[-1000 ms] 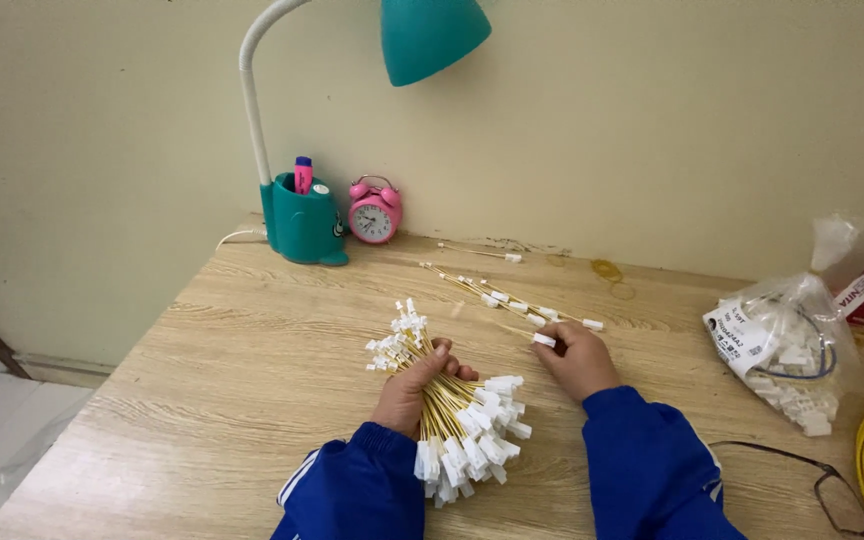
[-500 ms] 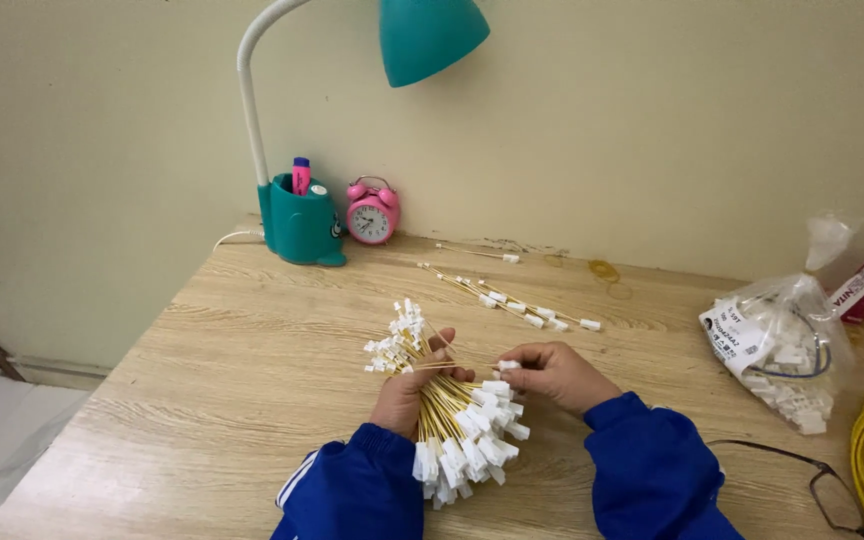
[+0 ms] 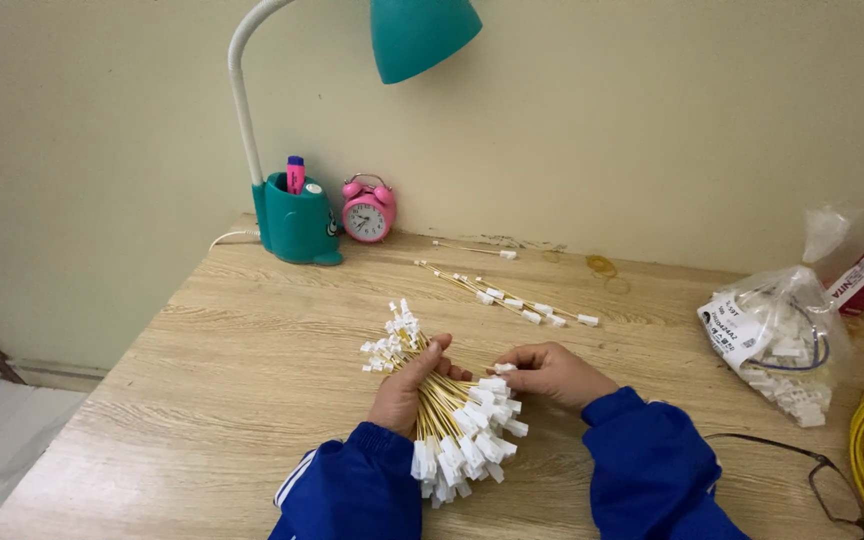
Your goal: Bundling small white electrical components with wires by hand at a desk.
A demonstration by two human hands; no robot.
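Wire bundle (image 3: 447,415) (middle hidden by hands)

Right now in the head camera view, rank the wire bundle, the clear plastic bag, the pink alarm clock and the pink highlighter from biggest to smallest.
1. Wire bundle, held in the left hand; nearness may inflate it.
2. Clear plastic bag, looks close to the bundle, so their order is unsure.
3. Pink alarm clock.
4. Pink highlighter, partly hidden in its holder.

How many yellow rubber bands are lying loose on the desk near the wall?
2 that I can make out: one rubber band lies close to the wall, and a fainter second band lies just in front of it. Others may be hidden by the plastic bag.
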